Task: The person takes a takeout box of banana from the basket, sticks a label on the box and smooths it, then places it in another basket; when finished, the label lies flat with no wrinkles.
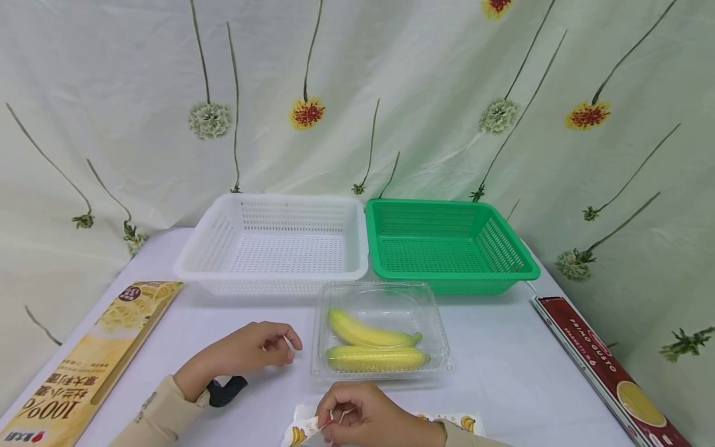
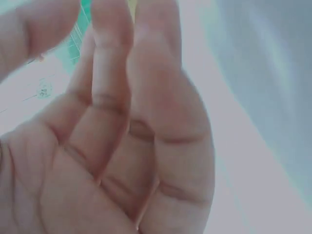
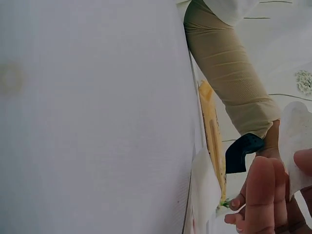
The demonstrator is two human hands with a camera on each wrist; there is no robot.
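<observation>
My right hand (image 1: 377, 419) is at the near edge of the table, its thumb and fingers pinching a corner of a white sheet printed with bananas (image 1: 468, 423). In the right wrist view, part of the white sheet (image 3: 294, 129) shows between thumb and fingers. My left hand (image 1: 254, 349) hovers left of a clear plastic clamshell box (image 1: 441, 357), fingers loosely curled around nothing. The left wrist view shows the bare palm and fingers (image 2: 105, 126). Inside the closed box lie two yellow-green bananas (image 1: 368, 329), one behind the other.
Behind the box stand a white plastic basket (image 1: 268, 276) and a green one (image 1: 458, 276), side by side. A yellow pasta packet (image 1: 95, 360) lies along the left edge, a dark red spaghetti box (image 1: 603, 372) along the right. A flower-printed curtain (image 1: 357, 68) hangs behind.
</observation>
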